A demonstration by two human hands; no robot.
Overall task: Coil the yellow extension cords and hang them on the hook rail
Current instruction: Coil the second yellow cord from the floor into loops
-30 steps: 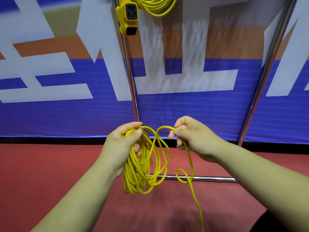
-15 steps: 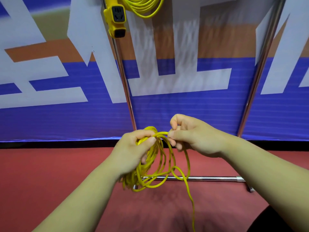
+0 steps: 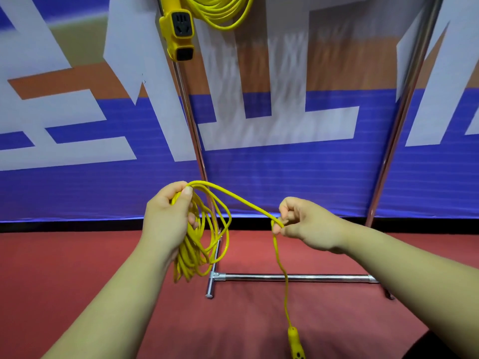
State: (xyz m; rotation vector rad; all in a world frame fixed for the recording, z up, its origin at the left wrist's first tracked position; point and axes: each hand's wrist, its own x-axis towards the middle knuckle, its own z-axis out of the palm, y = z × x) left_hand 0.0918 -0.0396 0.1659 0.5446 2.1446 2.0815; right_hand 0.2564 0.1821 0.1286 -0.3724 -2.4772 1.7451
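My left hand [image 3: 167, 218] grips the top of a coil of yellow extension cord [image 3: 199, 244], whose several loops hang down in front of the rack's left post. From that coil one strand runs right to my right hand [image 3: 304, 225], which pinches it between thumb and fingers. Below that pinch the cord's free end hangs straight down to its yellow plug [image 3: 295, 342] near the bottom edge. Another coiled yellow cord [image 3: 220, 11] with its socket block [image 3: 177, 32] hangs at the top of the rack; the hook rail itself is out of view.
A chrome rack stands ahead, with a left post [image 3: 193, 130], a right post [image 3: 404, 110] and a floor bar [image 3: 298, 277] with a short cross foot. Behind it runs a blue, white and orange banner wall [image 3: 77, 141]. The floor [image 3: 77, 255] is red.
My hands, close together before, have moved apart: the right hand slid right and down along the cord, drawing out a straight strand. The plug end has come into view below.
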